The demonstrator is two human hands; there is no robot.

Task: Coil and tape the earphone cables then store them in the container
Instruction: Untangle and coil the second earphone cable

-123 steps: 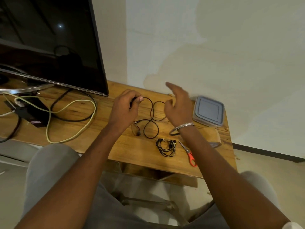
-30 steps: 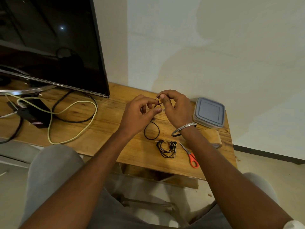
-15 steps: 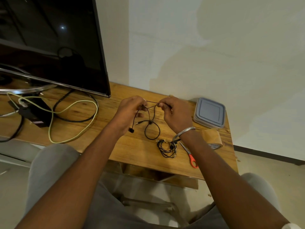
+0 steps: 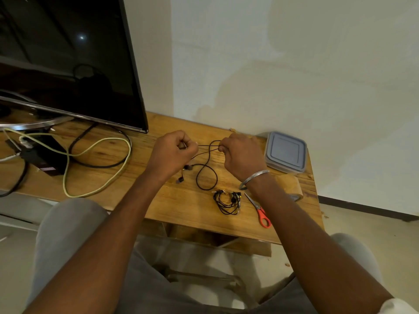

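Earphone cable, thin, black and rubbery, is held above the wooden plank table. Its gripped stretch runs left to right between the two hands, and the slack sags toward the person into one round loop on the boards.

The square plastic container with a grey lid stands closed at the table's far right corner, just beside the right hand (the nearer one for stowing, I judge). That hand pinches the right end of the stretch with curled fingers. The left hand is fisted round the other end.

Because the slack lies below and between both grips, winding would likely mean drawing the loop up toward the left fist.

A brown tape roll sits partly behind the right forearm, and orange-handled scissors lie near it. A second black cable bundle, already gathered, lies just left of the blades. The small dark earbuds sit just under the left hand; I cannot tell whether they hang or rest.
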